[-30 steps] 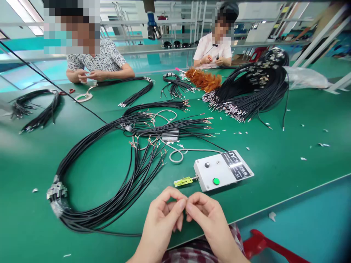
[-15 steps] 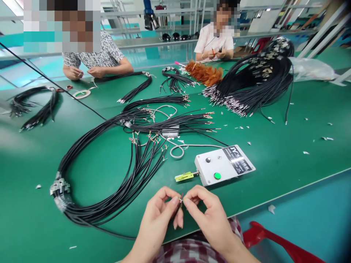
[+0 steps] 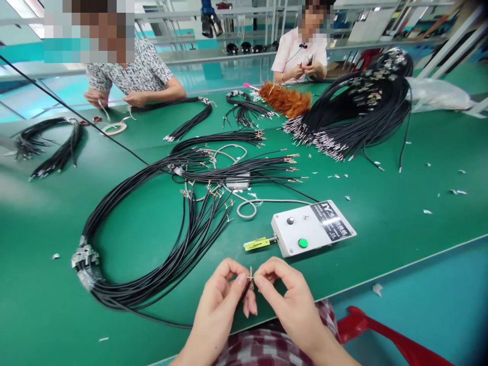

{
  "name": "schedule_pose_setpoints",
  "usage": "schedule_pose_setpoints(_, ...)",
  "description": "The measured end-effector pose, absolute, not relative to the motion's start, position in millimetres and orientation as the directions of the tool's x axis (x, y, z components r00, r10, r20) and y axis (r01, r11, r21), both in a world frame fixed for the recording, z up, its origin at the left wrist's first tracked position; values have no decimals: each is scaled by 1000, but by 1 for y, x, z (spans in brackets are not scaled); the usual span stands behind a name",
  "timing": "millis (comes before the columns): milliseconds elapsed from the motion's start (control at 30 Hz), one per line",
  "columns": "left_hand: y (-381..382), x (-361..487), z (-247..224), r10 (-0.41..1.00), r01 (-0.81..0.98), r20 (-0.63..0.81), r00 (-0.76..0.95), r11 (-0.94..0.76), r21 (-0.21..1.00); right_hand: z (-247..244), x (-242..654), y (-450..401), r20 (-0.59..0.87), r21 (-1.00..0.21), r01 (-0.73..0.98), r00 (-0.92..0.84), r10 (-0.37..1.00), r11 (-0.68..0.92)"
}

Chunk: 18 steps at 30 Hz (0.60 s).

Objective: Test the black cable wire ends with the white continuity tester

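Near the table's front edge, my left hand [image 3: 225, 290] pinches the end of a black cable [image 3: 246, 291], whose thin coloured inner wires [image 3: 251, 273] fan out above the fingertips. My right hand [image 3: 284, 287] is closed at the same spot, thumb and forefinger pinching one of those small wires. Just beyond my hands lies a white control box [image 3: 312, 229] with a green button, a black knob and a yellow-green clip [image 3: 257, 244] on its left side. A looped bundle of black cables [image 3: 114, 203] with stripped ends curves around to the left.
Two co-workers sit across the green table [image 3: 381, 213], their hands on cables or small parts. A large cable heap [image 3: 354, 107] lies at the back right beside an orange-brown feathery duster [image 3: 285, 100]. White scraps are scattered about. A red stool [image 3: 358, 325] stands at the lower right.
The inner wires between my fingertips are more spread out now, with more colours showing. My hands stay in nearly the same place. The left co-worker's hand has shifted slightly.
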<state>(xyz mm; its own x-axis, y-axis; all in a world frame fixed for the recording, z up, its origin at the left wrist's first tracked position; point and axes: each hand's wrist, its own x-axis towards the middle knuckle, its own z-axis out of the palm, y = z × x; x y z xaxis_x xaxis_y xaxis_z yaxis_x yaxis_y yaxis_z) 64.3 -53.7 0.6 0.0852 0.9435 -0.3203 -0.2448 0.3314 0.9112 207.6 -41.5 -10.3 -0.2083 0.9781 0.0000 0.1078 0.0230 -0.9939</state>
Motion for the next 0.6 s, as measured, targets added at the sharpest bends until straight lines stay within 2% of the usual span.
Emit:
schedule_pose_setpoints(167, -58, 65, 1, 953, -171, -297, -60, 283, 944, -12, 209, -41, -38, -996, 83, -194, 980, -22)
schedule_pose_setpoints(367, -54, 64, 4, 962, -173, -273, 0, 268, 948, -10, 211, -42, -35, -996, 84, -189, 981, -19)
schedule_pose_setpoints(600, -48, 72, 4, 956, -79, -286, -67, 281, 957, -11, 211, -40, 15, -992, 120, -161, 987, 35)
